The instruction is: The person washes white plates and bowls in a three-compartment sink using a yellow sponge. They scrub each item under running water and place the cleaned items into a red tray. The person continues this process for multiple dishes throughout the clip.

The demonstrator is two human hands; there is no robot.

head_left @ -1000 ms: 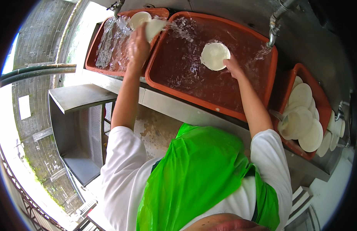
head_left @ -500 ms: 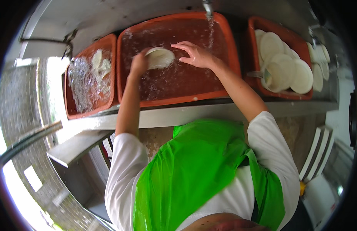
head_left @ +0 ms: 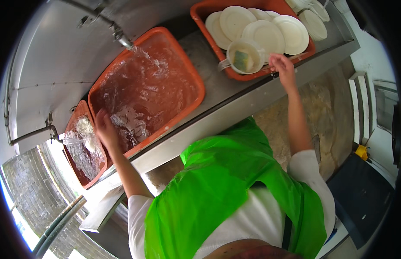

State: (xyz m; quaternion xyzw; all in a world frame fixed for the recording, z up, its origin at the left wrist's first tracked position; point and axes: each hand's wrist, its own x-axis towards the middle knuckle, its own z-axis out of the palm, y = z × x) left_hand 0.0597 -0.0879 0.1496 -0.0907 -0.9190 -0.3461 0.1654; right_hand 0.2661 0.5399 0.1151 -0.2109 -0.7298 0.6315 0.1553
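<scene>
My left hand, slightly blurred with fingers stretched, is at the near left rim of the large orange basin, beside the smaller orange basin. Nothing shows in it. My right hand, fingers loosely bent and apart, hovers at the near rim of the right orange tub. Just left of it, a clear handled jug with a green and yellow sponge inside rests on cream plates. The right hand appears to hold nothing.
Water runs from a tap into the large basin. Another tap pours into the small basin, where whitish dishes lie. More bowls stand right of the tub. A steel counter edge runs along the front.
The view has turned toward the right. My right hand has left the large basin for the right tub. My left hand no longer holds the cream dish and is now by the small basin.
</scene>
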